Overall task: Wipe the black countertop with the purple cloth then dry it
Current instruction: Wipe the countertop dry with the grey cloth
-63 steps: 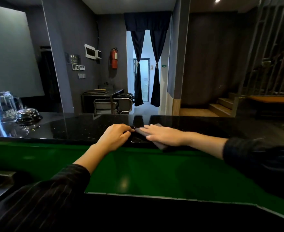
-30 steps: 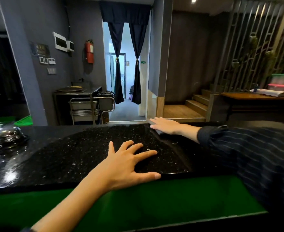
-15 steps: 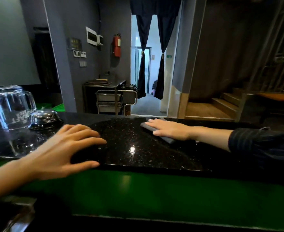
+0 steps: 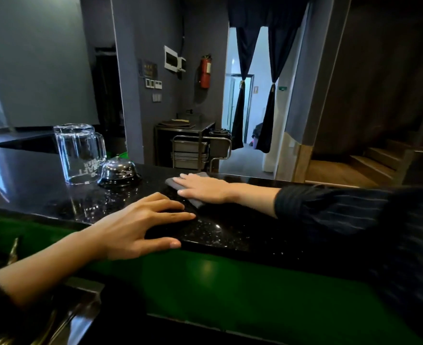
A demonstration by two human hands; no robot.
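Here, head view. We see the right hand (image 4: 205, 189) lying flat on the cloth (image 4: 171, 182), fingers straight and close together, pressing it onto the countertop (image 4: 230, 227); no finger curls round it. The cloth looks grey-purple in this light, and its edges show past the fingertips and below the palm. It lies near the countertop's far edge, just right of the bell (image 4: 119, 171). We note the left hand (image 4: 133, 230) resting on the near edge, fingers spread on top, thumb along the front lip, holding nothing. A glass mug (image 4: 78, 153) stands upside down just left of the bell. Below the countertop runs a green panel (image 4: 230, 282). Behind, an extinguisher (image 4: 205, 70) hangs on the wall beside curtains (image 4: 242, 58).
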